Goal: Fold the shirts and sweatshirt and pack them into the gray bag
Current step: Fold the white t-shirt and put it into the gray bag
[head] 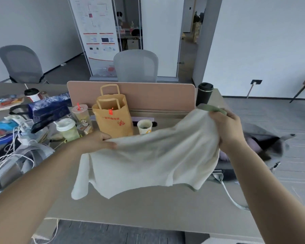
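Gray bag [264, 132] half hidden behind right hand [227, 127]

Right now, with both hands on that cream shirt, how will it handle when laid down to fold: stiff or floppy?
Likely floppy: the cream shirt sags between the left hand and right hand, its hem hanging in loose folds. Probably light, since pinch grips hold it up. It may bunch on the table rather than lie flat.

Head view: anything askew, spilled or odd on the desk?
No spill or damage shows. The gray bag slumps over the desk's right edge, mouth open, its strap trailing across the tan desk. Left hand and right hand hold the cream shirt unfolded in the air. Cables and cups crowd the desk's left side.
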A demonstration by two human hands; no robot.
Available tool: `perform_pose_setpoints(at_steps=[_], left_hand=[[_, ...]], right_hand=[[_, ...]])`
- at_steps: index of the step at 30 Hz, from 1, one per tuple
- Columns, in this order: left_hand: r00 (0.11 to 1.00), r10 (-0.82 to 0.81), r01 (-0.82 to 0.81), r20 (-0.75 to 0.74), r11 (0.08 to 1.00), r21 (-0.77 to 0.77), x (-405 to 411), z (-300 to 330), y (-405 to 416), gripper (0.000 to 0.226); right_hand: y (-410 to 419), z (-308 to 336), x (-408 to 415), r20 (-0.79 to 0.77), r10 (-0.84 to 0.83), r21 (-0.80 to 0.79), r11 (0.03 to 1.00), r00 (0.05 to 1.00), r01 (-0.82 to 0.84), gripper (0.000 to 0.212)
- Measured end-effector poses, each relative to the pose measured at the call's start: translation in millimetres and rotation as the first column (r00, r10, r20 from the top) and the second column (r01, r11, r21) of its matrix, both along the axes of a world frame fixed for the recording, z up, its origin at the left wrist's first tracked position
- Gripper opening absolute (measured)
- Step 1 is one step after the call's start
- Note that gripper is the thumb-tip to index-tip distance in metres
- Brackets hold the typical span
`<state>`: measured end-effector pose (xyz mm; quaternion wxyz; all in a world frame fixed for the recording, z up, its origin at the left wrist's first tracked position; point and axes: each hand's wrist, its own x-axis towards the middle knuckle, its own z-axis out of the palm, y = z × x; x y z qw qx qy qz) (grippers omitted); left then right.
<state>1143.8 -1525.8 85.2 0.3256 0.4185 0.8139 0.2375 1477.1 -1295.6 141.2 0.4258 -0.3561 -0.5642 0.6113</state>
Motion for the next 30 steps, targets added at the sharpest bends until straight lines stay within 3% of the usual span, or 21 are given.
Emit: perform_pose_setpoints(at_steps=[3,8,13,17,20,22,24,26,30], left_hand=[[0.986,-0.134,0.15,0.103,0.974,-0.172,-25,-6,-3,0.02],[0.983,-0.176,0.163,-0.043,0.961,-0.222,-67,-63,18,0.037],[0.993,-0.058,0.04,-0.106,0.985,-0.166,-84,-144,41,0.038],[0.992,-0.035,0.006,-0.119,0.971,-0.238,-91,-182,55,0.042],[0.981,-0.184,0.191,0.055,0.909,-0.371,-101,-187,60,0.044],[0.974,-0.206,0.225,0.089,0.874,-0.43,-109,-186,63,0.041],[0.996,-0.087,0.093,0.033,0.93,-0.354,-118,-195,69,0.036],[0.992,0.006,-0.038,-0.124,0.965,-0.26,-120,-208,75,0.033],[0.96,0.036,-0.11,-0.278,0.961,-0.255,-103,-230,78,0.027]], right_hand=[[2,-29,-17,0.129,0.059,-0.111,0.993,0.99,-0.045,0.014],[1,-103,-64,0.349,-0.01,-0.114,0.992,0.937,0.054,0.016],[3,-199,-86,0.661,-0.092,0.015,0.994,0.744,0.109,0.005],[3,-220,-91,0.727,-0.162,0.059,0.983,0.667,0.174,0.009],[5,-222,-92,0.705,-0.172,0.105,0.985,0.688,0.138,0.013],[10,-228,-98,0.714,-0.163,0.151,0.985,0.681,0.077,0.012],[17,-242,-107,0.768,-0.175,0.197,0.98,0.615,0.033,0.01],[23,-256,-116,0.834,-0.191,0.205,0.978,0.518,0.031,0.01],[28,-279,-120,0.917,-0.122,0.136,0.991,0.381,-0.011,0.03]])
